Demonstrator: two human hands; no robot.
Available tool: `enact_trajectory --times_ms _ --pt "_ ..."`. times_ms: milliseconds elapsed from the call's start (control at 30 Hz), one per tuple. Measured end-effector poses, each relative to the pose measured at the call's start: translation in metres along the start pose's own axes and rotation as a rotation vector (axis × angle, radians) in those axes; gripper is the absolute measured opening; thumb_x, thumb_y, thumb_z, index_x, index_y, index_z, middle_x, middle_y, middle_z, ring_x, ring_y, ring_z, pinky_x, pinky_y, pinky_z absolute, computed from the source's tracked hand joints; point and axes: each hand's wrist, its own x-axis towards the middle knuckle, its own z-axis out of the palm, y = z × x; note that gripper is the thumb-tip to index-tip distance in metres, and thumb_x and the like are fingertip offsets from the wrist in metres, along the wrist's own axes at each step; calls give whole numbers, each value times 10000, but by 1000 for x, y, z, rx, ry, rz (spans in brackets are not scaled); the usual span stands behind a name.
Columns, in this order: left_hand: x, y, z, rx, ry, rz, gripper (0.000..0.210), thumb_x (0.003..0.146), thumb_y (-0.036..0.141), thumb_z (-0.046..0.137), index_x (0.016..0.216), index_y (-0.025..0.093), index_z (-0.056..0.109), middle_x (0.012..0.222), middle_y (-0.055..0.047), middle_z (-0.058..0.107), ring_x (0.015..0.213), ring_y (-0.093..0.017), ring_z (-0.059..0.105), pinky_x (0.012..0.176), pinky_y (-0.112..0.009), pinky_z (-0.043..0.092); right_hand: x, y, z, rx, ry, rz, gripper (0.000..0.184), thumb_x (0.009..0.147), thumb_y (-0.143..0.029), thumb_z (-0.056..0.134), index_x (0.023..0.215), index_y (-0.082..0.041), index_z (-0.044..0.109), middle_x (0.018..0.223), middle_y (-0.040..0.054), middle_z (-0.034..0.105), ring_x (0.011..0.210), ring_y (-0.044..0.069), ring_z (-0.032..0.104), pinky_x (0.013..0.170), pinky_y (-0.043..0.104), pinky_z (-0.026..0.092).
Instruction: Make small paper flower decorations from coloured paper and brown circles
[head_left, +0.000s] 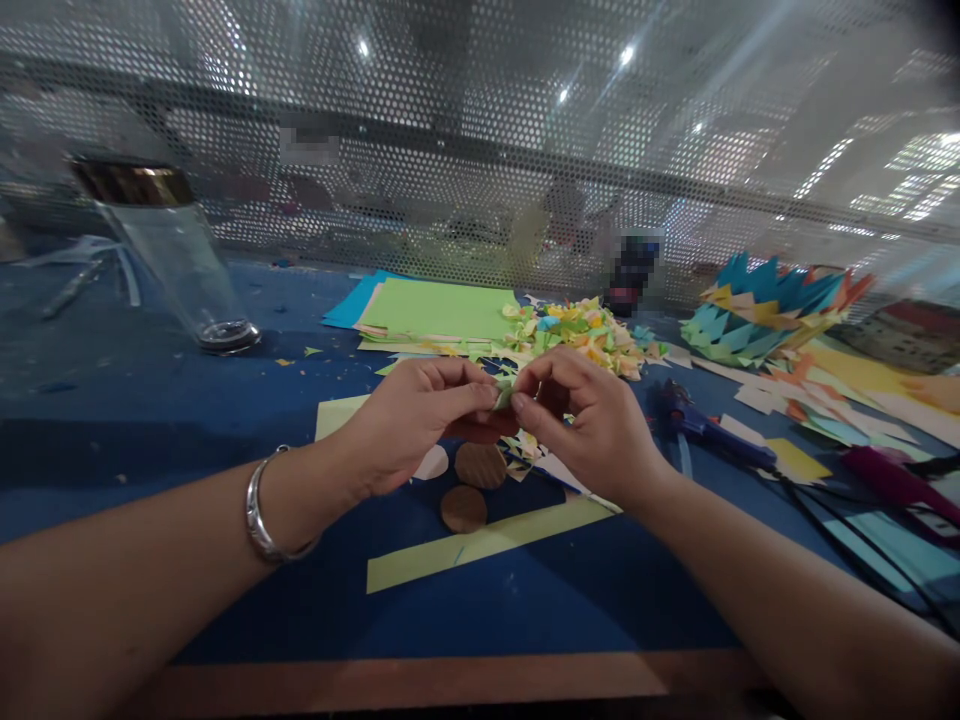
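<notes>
Between my two hands is a small piece of light green paper (pixel 504 394), partly hidden by the fingers. My left hand (pixel 420 415), with a silver bangle at the wrist, pinches its left side. From the other side the thumb and fingertips of my right hand (pixel 589 420) pinch it too. Below the hands two brown wooden discs (pixel 463 509) lie on the blue table, with a pale round piece of paper (pixel 432 463) beside them. Nearer to me a yellow-green paper strip (pixel 487 546) lies slantwise, a short pen line on it.
Behind my hands are stacked coloured sheets (pixel 450 308) and a heap of paper scraps (pixel 592 335). A glass bottle (pixel 180 260) stands left. To the right are a blue glue gun (pixel 712 432), a magenta tool (pixel 900 485), cables and a layered paper crown (pixel 765 310). Perforated metal (pixel 450 180) rises behind.
</notes>
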Motion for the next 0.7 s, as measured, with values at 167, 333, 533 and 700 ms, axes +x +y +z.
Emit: enact_trajectory --times_ms 167,333,533,700 --pt "4 -1 -6 -38 -6 -46 139 782 280 738 730 166 679 784 -37 722 764 -169 711 763 -295 544 0 -1 -1 -46 -28 -85 40 870 -154 606 883 -182 581 879 8 538 609 73 505 567 240 452" --pt "5 -2 -8 -24 -12 -75 158 778 307 753 777 162 690 820 -48 721 808 -179 705 799 -309 532 0 -2 -3 -84 -43 -146 34 874 -142 605 875 -167 583 877 18 551 675 91 521 596 243 448" --pt "5 -5 -3 -43 47 46 95 761 251 764 766 169 717 757 -7 667 710 -121 628 760 -273 531 1 0 -1 -37 -45 -22 48 866 -165 618 832 -172 584 791 -5 547 613 84 477 534 235 403" --pt "2 -3 -1 4 23 106 112 787 297 744 773 186 734 768 -9 677 716 -128 627 771 -282 532 0 2 0 52 -23 85 69 860 -228 646 851 -178 599 791 6 557 626 101 498 508 236 390"
